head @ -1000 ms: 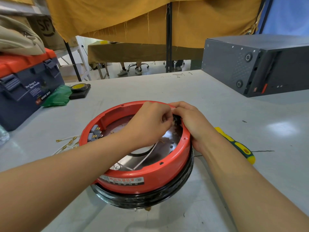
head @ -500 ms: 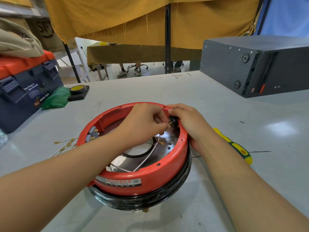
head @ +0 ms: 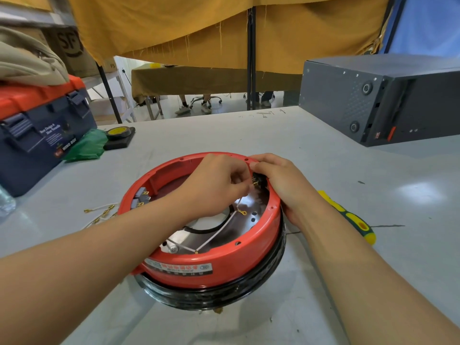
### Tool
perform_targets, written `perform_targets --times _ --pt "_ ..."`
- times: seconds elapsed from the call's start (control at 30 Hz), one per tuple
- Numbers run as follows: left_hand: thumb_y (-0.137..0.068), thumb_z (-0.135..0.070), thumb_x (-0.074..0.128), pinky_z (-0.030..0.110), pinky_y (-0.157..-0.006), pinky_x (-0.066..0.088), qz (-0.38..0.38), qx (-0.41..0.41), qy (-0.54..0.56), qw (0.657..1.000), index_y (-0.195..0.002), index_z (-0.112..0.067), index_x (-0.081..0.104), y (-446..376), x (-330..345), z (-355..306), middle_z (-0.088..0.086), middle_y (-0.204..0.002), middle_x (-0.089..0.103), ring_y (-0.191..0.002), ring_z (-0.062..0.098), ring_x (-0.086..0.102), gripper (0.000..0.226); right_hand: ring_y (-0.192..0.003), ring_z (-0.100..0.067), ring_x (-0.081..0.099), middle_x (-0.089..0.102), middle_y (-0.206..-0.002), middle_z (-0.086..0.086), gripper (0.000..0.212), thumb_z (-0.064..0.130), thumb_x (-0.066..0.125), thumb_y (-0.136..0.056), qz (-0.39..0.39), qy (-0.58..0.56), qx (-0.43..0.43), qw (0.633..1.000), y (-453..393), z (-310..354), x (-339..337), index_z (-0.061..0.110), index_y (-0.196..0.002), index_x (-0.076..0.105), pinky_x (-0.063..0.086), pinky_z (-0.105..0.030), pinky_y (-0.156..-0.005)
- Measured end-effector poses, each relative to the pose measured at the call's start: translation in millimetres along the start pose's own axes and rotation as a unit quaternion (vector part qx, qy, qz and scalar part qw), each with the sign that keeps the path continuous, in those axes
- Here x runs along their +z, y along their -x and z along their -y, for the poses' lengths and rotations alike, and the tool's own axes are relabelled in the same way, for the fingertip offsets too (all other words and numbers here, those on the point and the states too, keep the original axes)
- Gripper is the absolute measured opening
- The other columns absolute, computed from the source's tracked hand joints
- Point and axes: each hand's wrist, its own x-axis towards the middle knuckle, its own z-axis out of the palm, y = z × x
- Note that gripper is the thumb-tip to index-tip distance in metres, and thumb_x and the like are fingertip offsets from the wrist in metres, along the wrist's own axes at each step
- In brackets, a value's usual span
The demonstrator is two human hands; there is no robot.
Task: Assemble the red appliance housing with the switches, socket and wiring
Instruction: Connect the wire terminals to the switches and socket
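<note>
Red housing [head: 211,260] sits upside down on the counter [head: 323,158]. Since a second ago the white wire [head: 219,230] has lifted; left hand [head: 219,185] pinches its terminal at the black socket [head: 257,181], right hand [head: 281,183] gripping the rim there. Connection looks underway, not seated.

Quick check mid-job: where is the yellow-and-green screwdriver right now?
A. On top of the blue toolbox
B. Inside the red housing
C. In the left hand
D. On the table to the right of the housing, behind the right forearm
D: the yellow-and-green screwdriver lies flat on the table just right of the red housing, partly hidden by the right forearm, with neither hand holding it.
</note>
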Motion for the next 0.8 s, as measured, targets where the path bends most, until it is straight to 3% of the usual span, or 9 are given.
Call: perform_targets --times 0.17,0.33,0.5,0.63,0.7,0.8 --pt "-0.083 -0.015 0.067 0.009 -0.057 0.038 0.025 0.018 -0.034 0.999 -0.081 -0.010 0.073 0.3 -7.3 1.1 -0.001 -0.069 0.068 -0.059 -0.002 0.054 0.007 -0.078 -0.021 0.067 0.071 -0.094 -0.016 0.017 0.002 0.059 -0.084 0.022 0.000 0.003 1.000 1.3 3.0 -4.0 0.007 -0.097 0.069 0.054 -0.036 -0.080" --pt "-0.082 -0.021 0.070 0.006 -0.068 0.044 0.025 -0.008 -0.015 1.000 -0.083 -0.024 0.076 10.4 -35.3 8.6 -0.012 -0.079 0.072 -0.075 -0.004 0.062 0.006 -0.076 -0.018 0.066 0.072 -0.083 -0.007 0.017 0.001 0.060 -0.083 0.028 0.026 -0.004 0.999 -0.5 5.7 -6.3 0.012 -0.089 0.072 0.054 -0.031 -0.079" --pt "-0.082 -0.021 0.069 0.016 -0.077 0.050 -0.077 -0.068 0.053 0.993 -0.082 -0.031 0.073 46.1 -73.8 40.6 -0.016 -0.086 0.072 -0.082 -0.001 0.065 0.010 -0.070 -0.017 0.065 0.071 -0.075 -0.004 0.019 0.001 0.060 -0.082 0.011 0.043 -0.006 0.999 -2.3 5.2 -8.7 0.015 -0.085 0.072 0.054 -0.034 -0.078" --pt "-0.084 -0.017 0.067 0.008 -0.064 0.046 -0.235 -0.163 0.091 0.954 -0.079 -0.031 0.071 78.8 -96.0 80.1 -0.017 -0.079 0.070 -0.073 -0.005 0.063 0.015 -0.077 -0.020 0.066 0.072 -0.080 -0.005 0.020 0.003 0.060 -0.082 0.013 0.066 -0.011 0.998 -2.9 4.3 -9.9 0.017 -0.083 0.074 0.052 -0.042 -0.088" --pt "-0.085 -0.017 0.067 0.015 -0.060 0.046 -0.249 -0.224 0.071 0.940 -0.078 -0.031 0.070 94.7 -100.4 102.2 -0.012 -0.078 0.070 -0.071 -0.001 0.061 0.016 -0.081 -0.022 0.065 0.072 -0.082 -0.006 0.021 0.003 0.060 -0.082 0.013 0.075 -0.011 0.997 -2.6 4.7 -10.2 0.018 -0.081 0.075 0.049 -0.046 -0.091" --pt "-0.085 -0.012 0.066 0.020 -0.067 0.046 -0.230 -0.277 0.015 0.933 -0.080 -0.027 0.070 116.2 -92.6 131.5 -0.006 -0.087 0.070 -0.079 0.010 0.062 0.017 -0.080 -0.022 0.064 0.073 -0.079 -0.003 0.023 0.003 0.061 -0.082 0.009 0.076 -0.014 0.997 -2.1 4.9 -9.8 0.020 -0.078 0.075 0.049 -0.045 -0.092"
